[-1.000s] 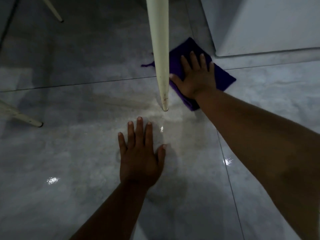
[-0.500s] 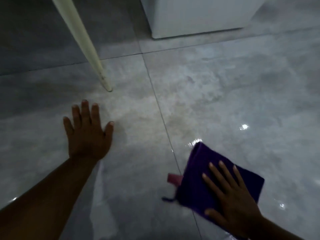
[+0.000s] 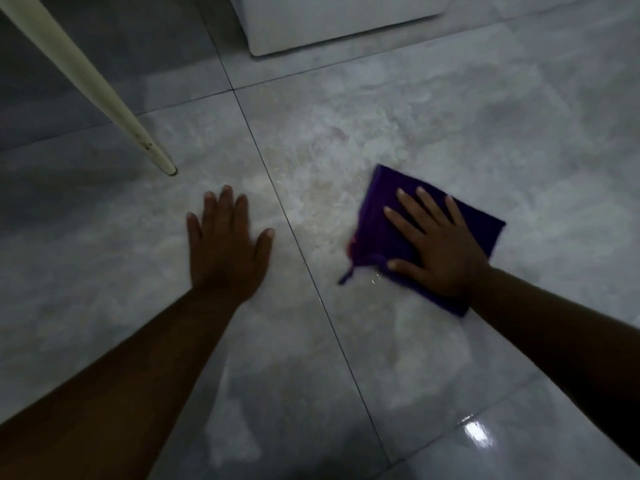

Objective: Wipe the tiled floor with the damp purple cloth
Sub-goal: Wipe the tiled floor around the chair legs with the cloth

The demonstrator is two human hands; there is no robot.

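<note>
A folded purple cloth [image 3: 377,216] lies flat on the grey tiled floor [image 3: 346,126], right of a grout line. My right hand [image 3: 436,247] presses down on it with the palm flat and the fingers spread, covering its near half. A small pink tag shows at the cloth's left edge. My left hand [image 3: 225,244] rests flat on the bare tile to the left of the grout line, fingers apart, holding nothing. Wet streaks show on the tile around the cloth.
A cream furniture leg [image 3: 104,95] slants down to the floor at the upper left, just beyond my left hand. A white cabinet base [image 3: 332,22] stands at the top centre. A light glare [image 3: 478,433] shines on the wet tile at lower right.
My right hand slid the cloth from beside the cream leg near the cabinet back toward me and to the right, then forward again. My left hand stayed planted on the tile.
</note>
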